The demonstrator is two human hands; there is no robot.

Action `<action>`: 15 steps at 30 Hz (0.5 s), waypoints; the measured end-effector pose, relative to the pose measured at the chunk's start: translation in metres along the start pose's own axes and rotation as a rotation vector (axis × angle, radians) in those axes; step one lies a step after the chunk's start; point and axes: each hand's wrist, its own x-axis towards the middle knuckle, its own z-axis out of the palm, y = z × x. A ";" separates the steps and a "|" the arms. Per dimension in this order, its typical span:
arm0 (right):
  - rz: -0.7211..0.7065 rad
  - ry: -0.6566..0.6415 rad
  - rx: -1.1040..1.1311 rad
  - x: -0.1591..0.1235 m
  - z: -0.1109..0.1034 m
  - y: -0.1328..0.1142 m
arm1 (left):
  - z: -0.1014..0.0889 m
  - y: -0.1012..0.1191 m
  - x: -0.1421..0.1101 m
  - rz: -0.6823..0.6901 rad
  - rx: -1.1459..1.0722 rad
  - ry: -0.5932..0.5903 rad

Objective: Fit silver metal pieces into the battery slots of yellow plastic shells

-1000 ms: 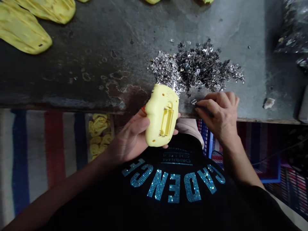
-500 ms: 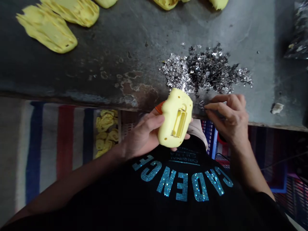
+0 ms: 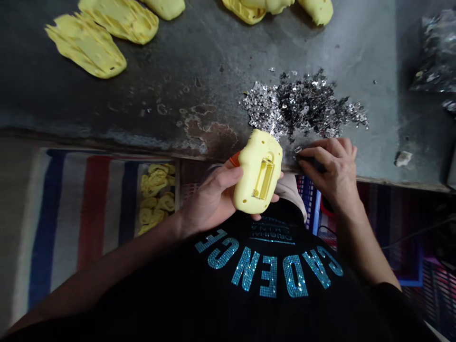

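Observation:
My left hand (image 3: 215, 197) is closed around a yellow plastic shell (image 3: 249, 187), fingers beneath it and thumb on its left edge. The shell's outer face is turned up, showing a battery compartment (image 3: 264, 179) and small screw holes. An orange band (image 3: 235, 159) shows by the left fingers. At the table's front edge, my right hand (image 3: 333, 166) is pinched, its fingertips at a small metal contact piece (image 3: 298, 149). Just beyond both hands lies a heap of small shiny metal pieces (image 3: 309, 107), silver at left and darker at right.
More yellow shells (image 3: 92, 47) lie on the grey metal table (image 3: 199, 61) at the far left and far middle. A clear bag of metal pieces (image 3: 436, 57) sits at right, near a whitish lump (image 3: 403, 158). Below the edge are yellow parts in a container (image 3: 156, 199) and a blue crate (image 3: 313, 209).
The view has shifted slightly, so the table items appear moved. My left hand still holds the shell at nearly the same tilt. The right fingertips stay by the small metal piece.

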 end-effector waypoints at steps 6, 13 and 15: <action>-0.036 0.035 0.042 0.004 -0.003 -0.006 | -0.006 -0.007 0.000 0.028 -0.009 -0.041; -0.158 -0.011 0.397 0.020 -0.042 -0.041 | 0.000 -0.011 0.002 0.010 -0.087 -0.121; -0.226 -0.026 0.425 0.027 -0.047 -0.046 | 0.003 -0.012 0.002 0.011 -0.103 -0.126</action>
